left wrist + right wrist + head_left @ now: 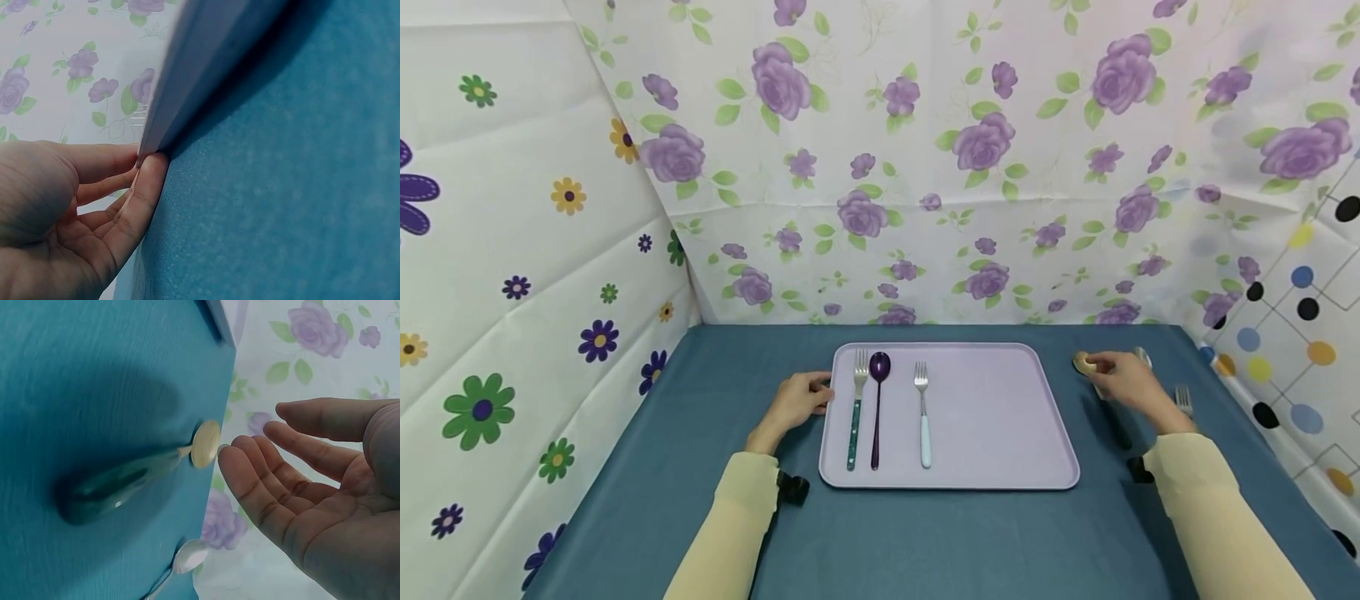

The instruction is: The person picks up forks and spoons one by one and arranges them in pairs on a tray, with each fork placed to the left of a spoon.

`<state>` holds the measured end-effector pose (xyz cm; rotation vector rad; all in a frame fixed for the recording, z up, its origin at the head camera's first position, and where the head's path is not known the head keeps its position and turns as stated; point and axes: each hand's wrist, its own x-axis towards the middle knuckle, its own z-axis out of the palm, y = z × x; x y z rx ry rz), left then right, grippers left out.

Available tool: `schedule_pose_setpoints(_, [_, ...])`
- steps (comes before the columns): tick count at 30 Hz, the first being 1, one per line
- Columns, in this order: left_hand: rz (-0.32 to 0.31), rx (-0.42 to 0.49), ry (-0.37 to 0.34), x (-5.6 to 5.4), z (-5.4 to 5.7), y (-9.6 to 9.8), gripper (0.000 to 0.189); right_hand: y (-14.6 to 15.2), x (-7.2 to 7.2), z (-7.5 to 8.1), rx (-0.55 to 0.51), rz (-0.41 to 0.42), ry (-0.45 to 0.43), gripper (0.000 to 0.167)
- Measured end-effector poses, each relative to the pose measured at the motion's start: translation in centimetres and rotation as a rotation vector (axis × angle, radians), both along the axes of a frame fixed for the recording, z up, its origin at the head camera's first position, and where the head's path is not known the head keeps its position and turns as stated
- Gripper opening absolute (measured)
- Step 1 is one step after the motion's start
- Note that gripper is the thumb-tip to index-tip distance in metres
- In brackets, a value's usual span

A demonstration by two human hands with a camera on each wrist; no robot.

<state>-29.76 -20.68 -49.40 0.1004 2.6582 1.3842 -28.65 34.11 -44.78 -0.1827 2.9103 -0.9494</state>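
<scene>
My left hand [797, 398] pinches the left rim of a pale lilac tray [992, 417], thumb on one face and a finger on the other in the left wrist view. On the tray lie a fork with a green handle [853, 433], a dark purple spoon [877, 408] and a fork with a pale mint handle [924, 433]. My right hand [1123, 379] hovers by a gold spoon with a dark green handle [119, 487]. In the right wrist view its fingers are spread loosely, nothing between them, fingertips close to the gold bowl [205, 444].
Right of the gold spoon lie a silver spoon [190, 556] and another fork [1183, 400], partly hidden behind my right forearm. A blue-green cloth [925, 542] covers the table. Flowered sheets [925, 167] rise at the back and sides.
</scene>
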Motion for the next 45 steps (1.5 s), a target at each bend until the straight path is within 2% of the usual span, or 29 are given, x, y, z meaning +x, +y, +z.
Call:
schedule_pose_setpoints(8, [-0.004,0.003,-0.002,-0.2,0.0,0.0,0.043,1.2,0.2,-0.3,0.016,-0.006,0.005,0.041])
schedule_pose_setpoints(22, [0.003,-0.007,0.007,0.0,0.2,0.1,0.042,1.8,0.0,0.2,0.040,-0.029,-0.012,0.042])
schedule_pose_setpoints(33, [0.007,-0.014,0.012,0.1,0.2,0.1,0.043,2.1,-0.2,-0.7,0.063,-0.030,-0.013,0.040])
schedule_pose_setpoints(45, [0.010,-0.007,0.008,0.1,0.1,0.1,0.042,2.1,-0.8,-2.6,0.163,0.035,0.014,0.040])
